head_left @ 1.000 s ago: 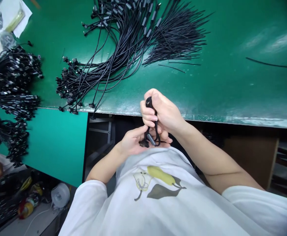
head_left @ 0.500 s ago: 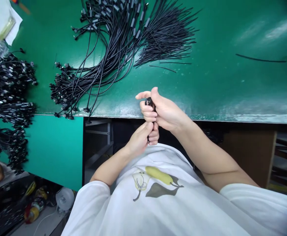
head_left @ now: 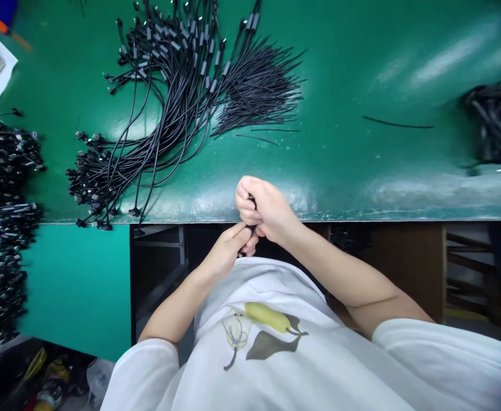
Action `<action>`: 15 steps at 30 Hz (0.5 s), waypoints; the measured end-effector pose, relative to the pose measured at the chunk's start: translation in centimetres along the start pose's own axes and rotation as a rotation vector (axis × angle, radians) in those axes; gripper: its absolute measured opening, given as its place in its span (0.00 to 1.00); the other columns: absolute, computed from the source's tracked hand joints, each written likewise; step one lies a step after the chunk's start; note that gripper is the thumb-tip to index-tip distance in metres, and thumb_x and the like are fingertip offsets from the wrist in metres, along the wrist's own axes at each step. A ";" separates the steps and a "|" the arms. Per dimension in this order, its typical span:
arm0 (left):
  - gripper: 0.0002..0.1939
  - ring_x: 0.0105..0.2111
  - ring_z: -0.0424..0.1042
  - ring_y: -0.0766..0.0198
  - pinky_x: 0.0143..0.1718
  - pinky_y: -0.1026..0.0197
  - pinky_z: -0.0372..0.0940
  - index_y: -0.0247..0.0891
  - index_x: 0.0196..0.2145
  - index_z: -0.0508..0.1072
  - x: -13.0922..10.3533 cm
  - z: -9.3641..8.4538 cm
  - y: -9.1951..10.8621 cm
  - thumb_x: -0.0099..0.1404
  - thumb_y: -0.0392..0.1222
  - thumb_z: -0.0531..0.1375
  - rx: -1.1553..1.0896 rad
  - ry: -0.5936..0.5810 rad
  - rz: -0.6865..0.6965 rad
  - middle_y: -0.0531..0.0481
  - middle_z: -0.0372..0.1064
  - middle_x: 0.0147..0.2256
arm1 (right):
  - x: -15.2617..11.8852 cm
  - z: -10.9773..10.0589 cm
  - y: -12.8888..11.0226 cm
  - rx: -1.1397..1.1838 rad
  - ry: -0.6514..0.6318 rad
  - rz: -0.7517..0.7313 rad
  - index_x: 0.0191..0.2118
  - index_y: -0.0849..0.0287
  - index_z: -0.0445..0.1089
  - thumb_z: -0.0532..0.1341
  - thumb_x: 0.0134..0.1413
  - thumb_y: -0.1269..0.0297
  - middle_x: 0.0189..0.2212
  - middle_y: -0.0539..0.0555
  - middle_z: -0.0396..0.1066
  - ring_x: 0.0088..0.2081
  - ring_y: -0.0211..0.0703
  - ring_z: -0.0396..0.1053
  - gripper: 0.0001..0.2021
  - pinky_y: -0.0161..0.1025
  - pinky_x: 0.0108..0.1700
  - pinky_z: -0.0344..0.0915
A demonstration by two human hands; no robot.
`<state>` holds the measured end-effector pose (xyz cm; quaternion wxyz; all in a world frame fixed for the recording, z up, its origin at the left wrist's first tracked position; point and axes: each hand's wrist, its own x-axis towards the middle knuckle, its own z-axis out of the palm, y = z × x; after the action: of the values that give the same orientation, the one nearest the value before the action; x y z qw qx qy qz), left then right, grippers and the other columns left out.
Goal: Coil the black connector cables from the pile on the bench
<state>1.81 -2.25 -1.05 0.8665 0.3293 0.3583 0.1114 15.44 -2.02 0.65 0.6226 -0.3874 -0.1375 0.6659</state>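
My left hand [head_left: 228,248] is closed on the lower part of a bundled black cable [head_left: 251,228], just off the table's front edge. Right above it, my right hand [head_left: 268,208] wraps its fingers round the upper part of the same cable. Only small dark bits of the cable show between the fingers; most of it is hidden. Beyond my hands lies a large bunch of black cables [head_left: 171,123] with small connectors and grey sleeves. Thin black strips [head_left: 261,85] fan out at its right side.
More black cables [head_left: 1,171] with connectors are heaped at the left edge. A dark blurred bundle [head_left: 496,123] sits at the far right of the green table [head_left: 340,171]. One loose black strip [head_left: 398,122] lies between. White paper [head_left: 1,74] is at the upper left.
My right hand's thumb and forefinger, raised before, have folded down over the cable. The view has shifted to the right, bringing the dark bundle at the right into sight.
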 end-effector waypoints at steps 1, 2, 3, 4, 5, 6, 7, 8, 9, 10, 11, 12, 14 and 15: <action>0.20 0.21 0.52 0.71 0.25 0.66 0.55 0.35 0.41 0.71 0.2 -0.2 -0.1 0.61 0.55 0.64 0.105 0.012 0.036 0.58 0.55 0.21 | -0.1 -0.2 0.1 -0.018 0.001 -0.022 0.26 0.57 0.54 0.58 0.56 0.57 0.17 0.41 0.48 0.15 0.24 0.39 0.14 0.25 0.16 0.37; 0.19 0.21 0.54 0.70 0.27 0.65 0.56 0.37 0.43 0.70 0.4 -0.4 0.0 0.62 0.54 0.63 0.222 0.031 0.077 0.58 0.57 0.22 | -0.2 -0.4 0.2 -0.036 -0.004 -0.050 0.26 0.57 0.55 0.58 0.57 0.56 0.18 0.41 0.49 0.16 0.25 0.39 0.15 0.25 0.16 0.38; 0.16 0.22 0.57 0.69 0.29 0.64 0.58 0.38 0.43 0.70 0.5 -0.6 0.1 0.65 0.53 0.61 0.342 0.048 0.119 0.57 0.60 0.23 | -0.4 -0.6 0.2 -0.053 -0.014 -0.081 0.27 0.57 0.55 0.57 0.58 0.55 0.18 0.41 0.49 0.16 0.25 0.40 0.15 0.25 0.17 0.39; 0.13 0.24 0.60 0.68 0.32 0.64 0.59 0.39 0.42 0.71 0.6 -0.8 0.3 0.66 0.51 0.59 0.459 0.059 0.162 0.56 0.62 0.24 | -0.5 -0.8 0.3 -0.071 -0.026 -0.110 0.27 0.57 0.56 0.57 0.59 0.53 0.18 0.41 0.49 0.17 0.25 0.41 0.16 0.25 0.17 0.40; 0.10 0.27 0.63 0.67 0.35 0.64 0.59 0.39 0.39 0.72 0.7 -0.9 0.6 0.67 0.48 0.58 0.561 0.067 0.207 0.54 0.64 0.26 | -0.7 -0.8 0.3 -0.094 -0.036 -0.139 0.27 0.57 0.56 0.57 0.60 0.52 0.19 0.41 0.49 0.17 0.25 0.42 0.17 0.26 0.17 0.41; 0.09 0.29 0.64 0.66 0.37 0.63 0.59 0.39 0.37 0.72 0.7 -1.0 0.8 0.68 0.46 0.57 0.641 0.071 0.249 0.53 0.66 0.28 | -0.9 -0.8 0.4 -0.121 -0.037 -0.167 0.27 0.57 0.56 0.57 0.61 0.51 0.19 0.42 0.49 0.17 0.26 0.42 0.18 0.26 0.18 0.42; 0.09 0.31 0.65 0.65 0.38 0.63 0.59 0.39 0.34 0.73 0.7 -0.9 1.1 0.68 0.44 0.57 0.697 0.068 0.282 0.52 0.67 0.29 | -1.0 -0.6 0.5 -0.150 -0.031 -0.194 0.27 0.57 0.56 0.56 0.62 0.50 0.19 0.42 0.49 0.18 0.26 0.43 0.18 0.26 0.18 0.42; 0.09 0.32 0.65 0.64 0.39 0.63 0.59 0.39 0.33 0.73 0.7 -0.9 1.2 0.68 0.43 0.57 0.737 0.061 0.303 0.51 0.68 0.30 | -1.2 -0.4 0.6 -0.175 -0.017 -0.220 0.27 0.57 0.55 0.56 0.62 0.50 0.19 0.42 0.49 0.18 0.26 0.43 0.19 0.27 0.18 0.42; 0.09 0.32 0.65 0.63 0.39 0.63 0.59 0.39 0.32 0.73 0.6 -0.7 1.3 0.67 0.43 0.57 0.763 0.059 0.315 0.50 0.68 0.30 | -1.3 -0.1 0.6 -0.204 -0.006 -0.241 0.27 0.57 0.55 0.55 0.63 0.50 0.19 0.42 0.48 0.18 0.27 0.43 0.19 0.27 0.18 0.42; 0.08 0.32 0.65 0.63 0.38 0.63 0.59 0.39 0.32 0.74 0.5 -0.6 1.2 0.67 0.43 0.58 0.773 0.069 0.321 0.50 0.68 0.30 | -1.4 0.1 0.5 -0.247 -0.006 -0.257 0.26 0.57 0.55 0.54 0.64 0.50 0.19 0.42 0.49 0.17 0.27 0.45 0.19 0.28 0.18 0.44; 0.09 0.31 0.65 0.63 0.37 0.62 0.59 0.39 0.32 0.73 0.3 -0.5 1.1 0.67 0.44 0.58 0.764 0.081 0.315 0.50 0.68 0.30 | -1.5 0.1 0.3 -0.309 -0.023 -0.271 0.27 0.57 0.57 0.54 0.64 0.50 0.19 0.43 0.51 0.18 0.28 0.48 0.19 0.28 0.19 0.48; 0.10 0.30 0.64 0.63 0.36 0.62 0.59 0.39 0.32 0.73 0.1 -0.4 1.0 0.68 0.46 0.58 0.733 0.091 0.302 0.50 0.68 0.29 | -1.5 -0.1 -0.2 -0.391 -0.048 -0.292 0.29 0.58 0.60 0.53 0.64 0.50 0.20 0.45 0.56 0.20 0.29 0.53 0.18 0.29 0.21 0.53; 0.14 0.27 0.63 0.65 0.33 0.63 0.59 0.38 0.32 0.71 -0.2 -0.5 0.8 0.68 0.51 0.57 0.569 0.108 0.277 0.52 0.65 0.26 | -1.5 -1.9 -2.1 -0.605 -0.022 -0.382 0.36 0.58 0.66 0.54 0.64 0.50 0.28 0.50 0.67 0.27 0.33 0.64 0.15 0.32 0.29 0.62; 0.16 0.25 0.61 0.66 0.31 0.63 0.59 0.38 0.32 0.70 -0.4 -0.7 0.9 0.67 0.54 0.57 0.449 0.117 0.263 0.53 0.62 0.24 | -1.6 -3.6 -3.5 -0.738 0.069 -0.449 0.39 0.58 0.68 0.56 0.62 0.51 0.33 0.52 0.69 0.32 0.34 0.66 0.15 0.33 0.34 0.63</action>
<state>1.09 -1.46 -0.62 0.7276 0.5499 0.3778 0.1598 20.32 -3.93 1.20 0.5760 -0.5666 -0.4262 0.4068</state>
